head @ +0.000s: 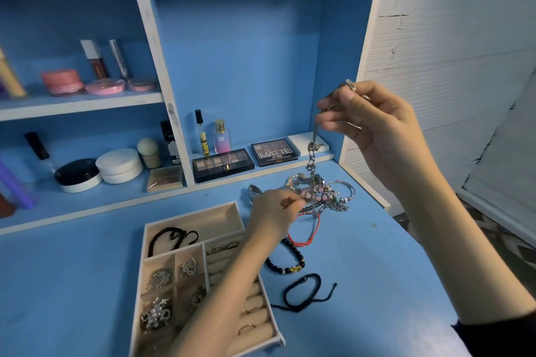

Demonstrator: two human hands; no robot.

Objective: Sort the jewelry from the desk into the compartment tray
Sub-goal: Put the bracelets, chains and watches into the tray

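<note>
A beige compartment tray (197,219) lies on the blue desk, holding a black cord in its long top slot, silver pieces in small cells and rings in the roll slots. My right hand (374,122) is raised and pinches the top of a silver chain (311,159) that hangs down into a tangled jewelry pile (324,194). My left hand (275,209) reaches across the tray and pinches into the left side of that pile. A red cord bracelet (311,233), a black bead bracelet (290,264) and a dark braided bracelet (304,293) lie loose on the desk.
Two eyeshadow palettes (223,165) and small perfume bottles (222,136) stand on the low shelf behind the pile. Cosmetic jars and compacts (119,165) fill the left shelves. The desk's right edge (385,206) is close to the pile.
</note>
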